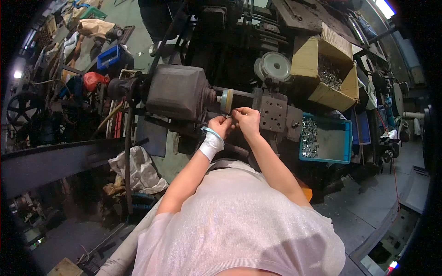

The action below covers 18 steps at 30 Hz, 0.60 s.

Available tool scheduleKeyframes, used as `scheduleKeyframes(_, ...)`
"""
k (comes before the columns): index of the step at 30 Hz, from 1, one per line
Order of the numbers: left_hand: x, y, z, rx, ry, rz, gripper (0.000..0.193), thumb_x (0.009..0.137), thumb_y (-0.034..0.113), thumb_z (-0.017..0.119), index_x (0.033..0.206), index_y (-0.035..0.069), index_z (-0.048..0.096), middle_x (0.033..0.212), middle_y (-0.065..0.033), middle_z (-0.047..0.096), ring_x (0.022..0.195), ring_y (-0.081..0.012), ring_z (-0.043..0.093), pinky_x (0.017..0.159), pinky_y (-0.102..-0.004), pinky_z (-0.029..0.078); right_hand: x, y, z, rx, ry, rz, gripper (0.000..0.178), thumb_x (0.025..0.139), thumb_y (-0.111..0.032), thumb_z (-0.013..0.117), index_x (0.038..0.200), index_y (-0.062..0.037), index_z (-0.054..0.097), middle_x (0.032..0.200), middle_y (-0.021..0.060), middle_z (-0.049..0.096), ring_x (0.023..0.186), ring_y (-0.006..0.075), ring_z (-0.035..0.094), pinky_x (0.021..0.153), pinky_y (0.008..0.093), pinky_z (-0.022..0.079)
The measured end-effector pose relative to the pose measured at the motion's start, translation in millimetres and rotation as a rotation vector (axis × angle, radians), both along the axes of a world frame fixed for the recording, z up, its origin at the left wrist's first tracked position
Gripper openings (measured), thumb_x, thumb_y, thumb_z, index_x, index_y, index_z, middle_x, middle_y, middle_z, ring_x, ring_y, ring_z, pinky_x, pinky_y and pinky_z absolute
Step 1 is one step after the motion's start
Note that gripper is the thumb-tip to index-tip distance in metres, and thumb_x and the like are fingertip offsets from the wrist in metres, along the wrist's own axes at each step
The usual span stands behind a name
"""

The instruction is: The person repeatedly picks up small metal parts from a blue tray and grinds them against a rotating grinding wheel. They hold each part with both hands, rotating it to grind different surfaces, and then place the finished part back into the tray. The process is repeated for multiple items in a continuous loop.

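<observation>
A: Fingers (227, 123) first! The tips of the left hand (218, 126) and the right hand (249, 121) meet, pinched on a small part (232, 117).

B: And where exactly is it?

A: Between the two hands, just below the wheel (226, 100) in this view, mostly hidden by the fingertips. Whether it touches the wheel, I can't tell.

B: How does it handle, would you say?

A: Light, I'd judge, and stiff. It looks like metal, so hardly fragile, but if it's smooth it could slip or twist.

B: Best hold?

A: By its outer ends, I'd say, thumb and finger on each, with the tips clear of the wheel's rim.

B: Now the pose, quickly!

A: Both bare forearms (188, 176) reach up the view, slanting inward. The left wrist wears a white wrap (211, 146) and a pale blue band (213, 134), and that hand meets the part from the left.

B: And the right?

A: Slightly higher, wrist bent, back of the hand up, fingers pointing left.

B: Elbows?

A: Out wide, either side of the shirt (239, 207).
</observation>
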<state>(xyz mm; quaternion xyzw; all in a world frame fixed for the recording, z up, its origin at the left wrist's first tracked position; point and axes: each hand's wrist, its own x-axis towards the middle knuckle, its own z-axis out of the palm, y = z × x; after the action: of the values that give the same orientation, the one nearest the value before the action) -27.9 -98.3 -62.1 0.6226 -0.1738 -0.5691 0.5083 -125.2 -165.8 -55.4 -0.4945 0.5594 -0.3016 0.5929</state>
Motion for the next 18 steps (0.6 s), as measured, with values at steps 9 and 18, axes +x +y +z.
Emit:
scheduleKeyframes(9,-4.2,-9.2,4.5,0.055,-0.003,0.086,0.017,0.081,0.018,0.055,0.074,0.002,0.057,0.057,-0.0031,0.055,0.04,-0.0082,0.043,0.035,-0.0228,0.03,8.2,-5.3,-10.1,-0.105,0.059,-0.049,0.015,0.069,-0.009,0.064,0.079,0.0023,0.065,0.06,0.0086,0.061,0.052,0.0104,0.052,0.049,0.0268,0.041)
scheduleKeyframes(18,-3.3,-5.7,21.9,-0.011,-0.172,0.013,0.015,0.08,0.016,0.055,0.074,0.002,0.058,0.059,-0.0008,0.056,0.046,-0.0053,0.045,0.038,-0.0194,0.032,7.4,-2.4,-3.5,-0.029,-0.086,-0.061,0.015,0.07,-0.007,0.064,0.079,0.0045,0.064,0.062,0.0063,0.06,0.052,0.0085,0.051,0.048,0.0225,0.04)
